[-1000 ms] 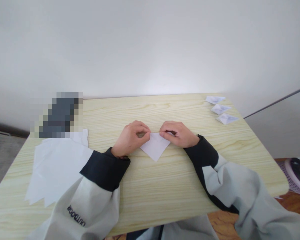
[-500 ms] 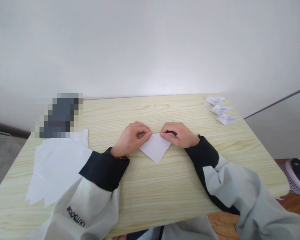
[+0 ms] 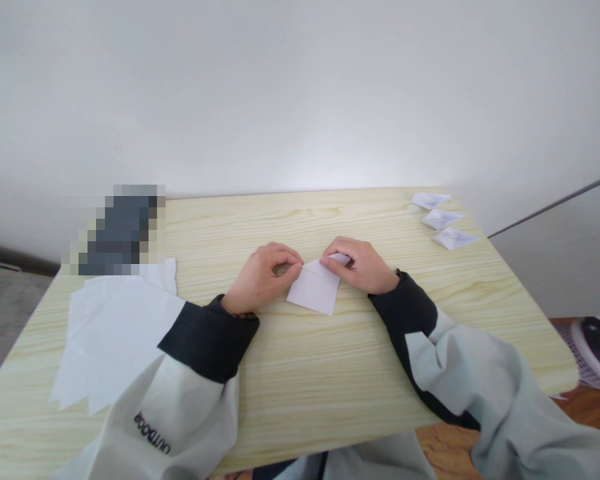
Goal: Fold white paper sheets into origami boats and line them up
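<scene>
A small folded sheet of white paper (image 3: 314, 288) is held between my two hands near the middle of the wooden table. My left hand (image 3: 269, 275) pinches its upper left edge between thumb and fingertips. On the opposite side, my right hand (image 3: 356, 265) grips the upper right part, thumb on top and fingers behind. The paper is tilted, with one corner pointing down toward me. Parts of its top edge are hidden by my fingers.
Three folded paper pieces (image 3: 443, 219) lie in a row at the table's (image 3: 300, 400) back right. Loose white sheets (image 3: 125, 320) are fanned out on the left, below a blurred dark object (image 3: 123, 230). A plastic basket (image 3: 587, 353) stands on the floor at right.
The folded paper has turned between my hands, its lower corner swinging to the right. My right hand has risen slightly; my left hand has stayed almost in place.
</scene>
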The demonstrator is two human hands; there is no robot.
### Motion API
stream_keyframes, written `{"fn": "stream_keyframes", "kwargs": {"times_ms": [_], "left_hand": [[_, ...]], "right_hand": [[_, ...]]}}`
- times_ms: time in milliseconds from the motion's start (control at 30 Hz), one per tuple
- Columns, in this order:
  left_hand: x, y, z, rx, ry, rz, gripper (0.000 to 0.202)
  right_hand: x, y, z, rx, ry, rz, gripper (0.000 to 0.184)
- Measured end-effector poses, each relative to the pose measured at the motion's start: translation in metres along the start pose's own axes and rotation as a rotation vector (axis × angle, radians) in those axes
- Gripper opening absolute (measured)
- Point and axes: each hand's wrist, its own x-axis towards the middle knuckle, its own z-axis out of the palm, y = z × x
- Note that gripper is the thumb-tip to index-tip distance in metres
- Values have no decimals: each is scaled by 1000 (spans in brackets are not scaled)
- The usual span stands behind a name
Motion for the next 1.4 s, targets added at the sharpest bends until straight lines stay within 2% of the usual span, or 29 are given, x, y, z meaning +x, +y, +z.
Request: {"fn": "stream_keyframes", "kwargs": {"times_ms": [300, 633, 900, 1067, 1200, 1400], "left_hand": [[-3, 2, 1, -14, 41, -64, 19], [-2, -6, 1, 80, -40, 110, 30], [0, -5, 1, 97, -54, 116, 23], [-1, -6, 3, 82, -13, 101, 21], [-3, -9, 5, 75, 62, 49, 18], [-4, -12, 6, 143, 135, 34, 17]], "right_hand": [[-1, 1, 1, 39, 14, 58, 16], [-1, 2, 1, 48, 26, 94, 18], [-2, 3, 2, 32, 33, 99, 18], [-2, 6, 4, 9, 125, 59, 23], [-2, 8, 5, -63, 214, 20, 20], [-2, 8, 6, -90, 154, -15, 13]]}}
